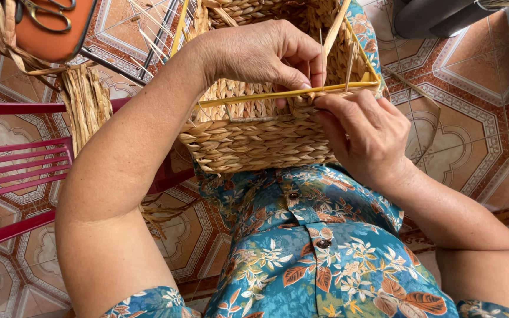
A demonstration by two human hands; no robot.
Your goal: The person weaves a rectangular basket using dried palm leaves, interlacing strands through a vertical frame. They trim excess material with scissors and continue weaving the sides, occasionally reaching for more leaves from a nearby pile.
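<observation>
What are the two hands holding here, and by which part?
Both hands grip the woven basket at its rim: left hand pinches the yellow rim strip, right hand pinches the rim beside it.

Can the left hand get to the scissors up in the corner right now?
Probably not right away. The left hand is pinching the basket rim, and the scissors lie off on an orange seat, though nothing blocks the way.
</observation>
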